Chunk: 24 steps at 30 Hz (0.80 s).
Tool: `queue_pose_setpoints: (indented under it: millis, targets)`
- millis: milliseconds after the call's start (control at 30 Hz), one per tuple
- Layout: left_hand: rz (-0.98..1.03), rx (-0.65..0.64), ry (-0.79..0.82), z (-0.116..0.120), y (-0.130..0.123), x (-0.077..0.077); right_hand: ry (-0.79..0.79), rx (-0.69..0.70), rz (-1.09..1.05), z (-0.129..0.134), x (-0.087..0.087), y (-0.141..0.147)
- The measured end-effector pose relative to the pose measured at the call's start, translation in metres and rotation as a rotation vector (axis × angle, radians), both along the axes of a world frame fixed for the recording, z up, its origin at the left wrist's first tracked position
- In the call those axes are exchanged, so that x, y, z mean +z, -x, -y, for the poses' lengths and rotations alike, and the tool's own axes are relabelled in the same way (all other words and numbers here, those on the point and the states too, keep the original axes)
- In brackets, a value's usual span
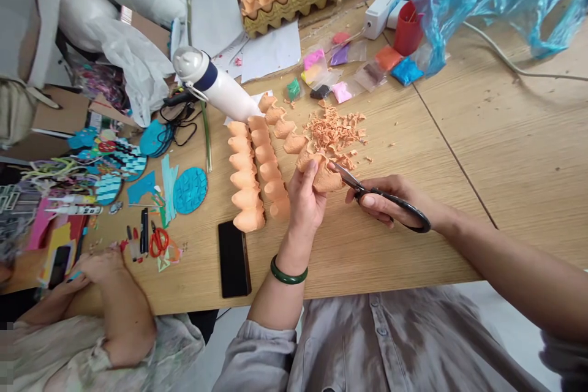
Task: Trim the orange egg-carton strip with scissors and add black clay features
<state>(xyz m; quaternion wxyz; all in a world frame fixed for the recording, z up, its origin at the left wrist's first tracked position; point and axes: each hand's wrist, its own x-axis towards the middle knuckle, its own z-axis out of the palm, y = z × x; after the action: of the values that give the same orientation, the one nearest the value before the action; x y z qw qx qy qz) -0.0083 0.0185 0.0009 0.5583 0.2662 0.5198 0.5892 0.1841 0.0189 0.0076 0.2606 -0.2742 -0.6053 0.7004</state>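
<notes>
Head view: left hand (pixel 309 199) pinches orange egg-carton strip (pixel 295 144) near its end, likely steadying the edge against black-handled scissors (pixel 348 177) gripped in right hand (pixel 395 195) fingers.

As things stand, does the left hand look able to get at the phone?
Probably, though not immediately: the left hand is holding a carton strip, which it would likely have to release first. The phone lies close by on the table, largely uncovered.
</notes>
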Motion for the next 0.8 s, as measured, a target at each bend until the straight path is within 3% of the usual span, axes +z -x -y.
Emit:
queue_pose_setpoints:
  millis: [533, 800]
  targets:
    - [-0.038, 0.045, -0.016, 0.0018, -0.0038, 0.0008, -0.077, -0.018, 0.059, -0.0035, 0.0029, 0.0025]
    - [0.101, 0.092, -0.022, 0.0026, -0.0068, 0.0042, -0.103, -0.028, 0.101, -0.0042, 0.0063, 0.0025]
